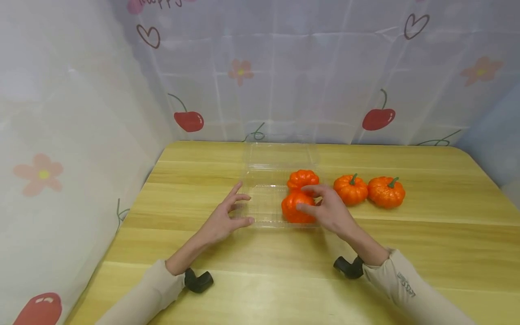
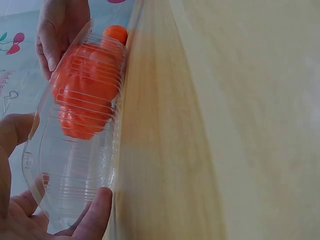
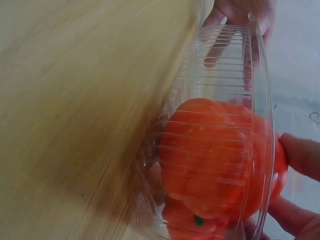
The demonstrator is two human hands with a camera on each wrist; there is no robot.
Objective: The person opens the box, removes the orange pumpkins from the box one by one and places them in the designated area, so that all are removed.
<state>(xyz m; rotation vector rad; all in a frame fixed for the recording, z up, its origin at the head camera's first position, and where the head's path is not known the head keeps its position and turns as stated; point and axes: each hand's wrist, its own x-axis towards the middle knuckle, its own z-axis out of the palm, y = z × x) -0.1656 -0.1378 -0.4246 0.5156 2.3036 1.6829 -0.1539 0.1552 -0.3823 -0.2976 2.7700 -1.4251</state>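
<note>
Light sleeves [image 1: 140,293] enter from the lower left and lower right of the head view, with black pieces [image 1: 199,281] by the wrists. Near the centre of the frame, on a wooden table [image 1: 260,275], sits a clear plastic box [image 1: 262,205], its lid [image 1: 280,155] folded back at the far side. The left hand [image 1: 219,221] has its fingers spread around the box's left end; through such clear plastic, which fingertips touch it is hard to tell. The right hand [image 1: 333,212] pinches the front pumpkin [image 1: 290,210] between thumb and fingers, in the box's right half. The back pumpkin [image 1: 301,178] sits just behind it, also inside. Right of the box, two more pumpkins [image 1: 349,192] stand side by side on the table. Patterned cloth [image 1: 292,85] fills the upper frame.
</note>
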